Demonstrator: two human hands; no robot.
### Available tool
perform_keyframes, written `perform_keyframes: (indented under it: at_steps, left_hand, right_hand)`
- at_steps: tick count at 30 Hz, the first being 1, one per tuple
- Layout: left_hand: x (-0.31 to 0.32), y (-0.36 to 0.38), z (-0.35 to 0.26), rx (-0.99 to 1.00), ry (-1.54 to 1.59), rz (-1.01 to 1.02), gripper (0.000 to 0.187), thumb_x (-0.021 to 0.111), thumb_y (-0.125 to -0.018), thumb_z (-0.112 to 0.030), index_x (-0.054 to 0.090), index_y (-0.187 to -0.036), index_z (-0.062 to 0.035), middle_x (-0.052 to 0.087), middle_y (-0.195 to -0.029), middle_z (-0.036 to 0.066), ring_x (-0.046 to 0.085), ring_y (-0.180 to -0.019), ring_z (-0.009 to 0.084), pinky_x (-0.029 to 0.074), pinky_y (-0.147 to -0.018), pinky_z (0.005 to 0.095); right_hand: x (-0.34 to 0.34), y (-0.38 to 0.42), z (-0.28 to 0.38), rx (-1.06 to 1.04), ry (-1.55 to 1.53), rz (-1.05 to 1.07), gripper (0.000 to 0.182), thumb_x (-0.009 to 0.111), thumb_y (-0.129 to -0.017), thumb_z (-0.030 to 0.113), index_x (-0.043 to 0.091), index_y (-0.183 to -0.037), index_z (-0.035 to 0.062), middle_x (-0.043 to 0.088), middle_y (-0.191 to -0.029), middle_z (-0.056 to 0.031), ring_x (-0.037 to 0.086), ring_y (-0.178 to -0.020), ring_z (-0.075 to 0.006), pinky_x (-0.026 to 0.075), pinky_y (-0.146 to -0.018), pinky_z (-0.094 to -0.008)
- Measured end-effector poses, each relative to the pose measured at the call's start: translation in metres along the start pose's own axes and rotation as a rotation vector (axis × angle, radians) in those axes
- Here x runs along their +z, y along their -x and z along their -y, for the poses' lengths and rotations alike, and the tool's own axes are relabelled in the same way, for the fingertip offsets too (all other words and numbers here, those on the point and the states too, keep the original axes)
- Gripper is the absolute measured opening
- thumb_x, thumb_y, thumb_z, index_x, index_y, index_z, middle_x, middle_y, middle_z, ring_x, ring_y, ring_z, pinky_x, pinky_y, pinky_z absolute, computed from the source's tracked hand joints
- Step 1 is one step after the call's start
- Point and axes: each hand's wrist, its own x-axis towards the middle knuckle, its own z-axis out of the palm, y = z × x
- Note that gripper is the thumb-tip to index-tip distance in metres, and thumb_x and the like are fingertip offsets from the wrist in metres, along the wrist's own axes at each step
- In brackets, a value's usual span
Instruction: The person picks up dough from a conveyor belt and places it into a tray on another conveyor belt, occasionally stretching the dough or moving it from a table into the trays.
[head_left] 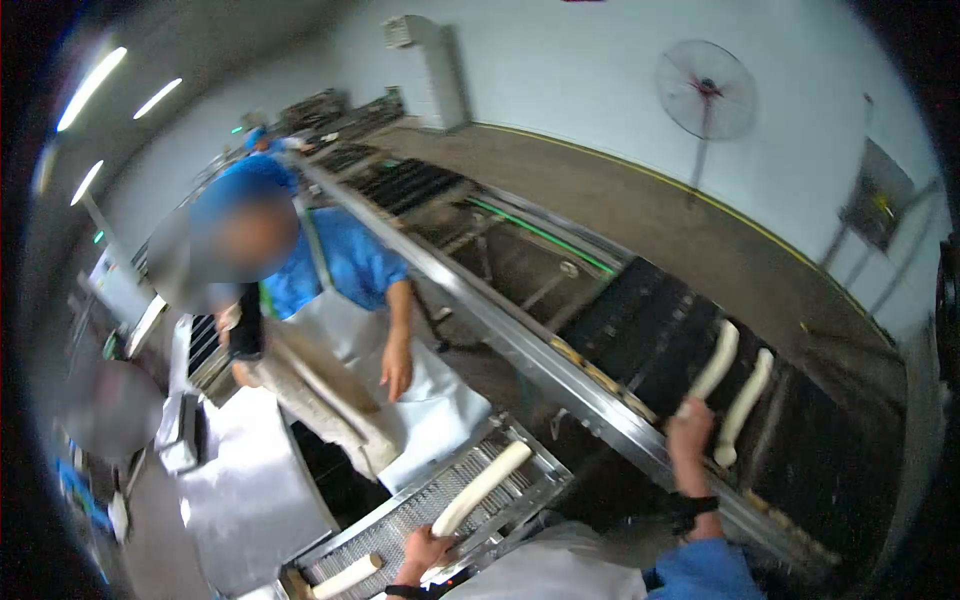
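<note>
My left hand (427, 548), low in the view, is closed around the lower end of a long pale stick-shaped piece (484, 488) above a metal mesh conveyor (400, 530). Another pale piece (347, 578) lies on that mesh to its left. On the right, the fingers of my right hand (690, 420) are wrapped round the near end of a pale piece (716, 362) over the black belt (640, 310). A similar curved piece (745, 408) rests on the belt just right of it.
A co-worker in blue with a pale apron (420, 400) stands ahead on the left, beside a shiny metal table (250, 490). The belt's metal rail (500, 325) runs diagonally between us and the far wall. A fan (706, 90) stands by the wall.
</note>
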Motion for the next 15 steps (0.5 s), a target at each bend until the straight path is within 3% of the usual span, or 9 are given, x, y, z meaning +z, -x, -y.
perform_keyframes:
  at_steps: [1,3,5,6,7,8,10,13,15]
  left_hand:
    - [-0.012,0.014,-0.032,0.051,0.120,0.007,0.042,0.076,-0.072,-0.030,0.069,-0.097,0.0023,0.070,-0.081,0.016,0.067,-0.072,0.0261,0.052,-0.068,0.0360]
    - [-0.015,0.016,-0.070,0.034,0.311,0.137,0.039,0.075,-0.074,-0.028,0.068,-0.096,0.0032,0.069,-0.079,0.012,0.065,-0.071,0.0211,0.051,-0.066,0.0330]
    - [-0.004,0.012,-0.070,0.021,0.556,0.318,0.037,0.074,-0.077,-0.024,0.067,-0.100,0.0040,0.065,-0.079,0.005,0.060,-0.070,0.0122,0.048,-0.063,0.0274]
    - [-0.003,0.015,-0.084,0.022,0.554,0.315,0.037,0.074,-0.077,-0.024,0.067,-0.100,0.0040,0.065,-0.079,0.005,0.060,-0.070,0.0122,0.048,-0.063,0.0274]
    - [-0.002,0.016,-0.111,0.035,0.619,0.417,0.040,0.074,-0.078,-0.025,0.065,-0.104,0.0043,0.066,-0.082,0.005,0.060,-0.072,0.0122,0.048,-0.064,0.0274]
    - [-0.002,0.018,-0.137,0.048,0.688,0.516,0.043,0.074,-0.080,-0.026,0.064,-0.108,0.0047,0.066,-0.086,0.006,0.060,-0.073,0.0121,0.048,-0.066,0.0274]
    - [-0.006,0.029,-0.174,0.133,0.657,0.595,0.044,0.072,-0.083,-0.025,0.061,-0.115,0.0025,0.066,-0.092,0.004,0.060,-0.079,0.0116,0.048,-0.070,0.0267]
    - [-0.002,0.040,-0.180,0.304,0.679,0.686,0.045,0.069,-0.087,-0.019,0.056,-0.126,-0.0007,0.063,-0.108,0.004,0.058,-0.095,0.0122,0.046,-0.085,0.0261]
    - [-0.010,0.056,-0.189,0.398,0.869,0.710,0.047,0.063,-0.090,-0.007,0.049,-0.134,-0.0027,0.059,-0.123,0.006,0.055,-0.111,0.0153,0.043,-0.096,0.0286]
  right_hand:
    - [-0.007,0.028,0.030,-0.258,-0.090,-0.159,0.027,0.059,-0.071,0.000,0.059,-0.097,0.0024,0.060,-0.093,-0.0185,0.058,-0.091,-0.0390,0.047,-0.082,-0.0452]
    - [0.027,0.076,0.035,-0.328,-0.247,0.066,0.031,0.057,-0.071,-0.008,0.061,-0.099,0.0040,0.062,-0.093,-0.0150,0.060,-0.089,-0.0314,0.048,-0.081,-0.0426]
    - [0.082,0.124,0.019,-0.243,-0.760,0.753,0.017,0.065,-0.086,0.011,0.066,-0.102,0.0050,0.069,-0.084,-0.0066,0.065,-0.078,-0.0165,0.053,-0.068,-0.0304]
    - [0.070,0.135,0.041,0.302,-0.752,1.297,0.029,0.062,-0.092,0.031,0.065,-0.107,0.0069,0.069,-0.092,-0.0085,0.066,-0.083,-0.0174,0.054,-0.072,-0.0301]
    - [0.070,0.147,0.052,0.501,-0.778,1.585,0.045,0.056,-0.094,0.047,0.065,-0.109,0.0063,0.068,-0.098,-0.0112,0.066,-0.089,-0.0210,0.054,-0.080,-0.0335]
    - [0.069,0.156,0.068,0.799,-0.875,1.739,0.049,0.055,-0.093,0.049,0.062,-0.110,0.0039,0.067,-0.103,-0.0151,0.064,-0.095,-0.0254,0.051,-0.088,-0.0389]
    - [0.081,0.172,0.084,1.265,-1.436,1.648,0.044,0.057,-0.093,0.041,0.058,-0.113,0.0022,0.066,-0.104,-0.0176,0.063,-0.098,-0.0298,0.049,-0.091,-0.0444]
    - [0.087,0.156,0.083,1.019,-1.660,1.425,0.033,0.056,-0.087,0.021,0.054,-0.112,0.0011,0.064,-0.097,-0.0180,0.063,-0.090,-0.0325,0.050,-0.087,-0.0468]
    - [0.036,0.125,0.118,0.942,-1.576,1.198,0.030,0.056,-0.084,0.020,0.055,-0.104,-0.0021,0.061,-0.084,-0.0144,0.062,-0.078,-0.0271,0.053,-0.075,-0.0415]
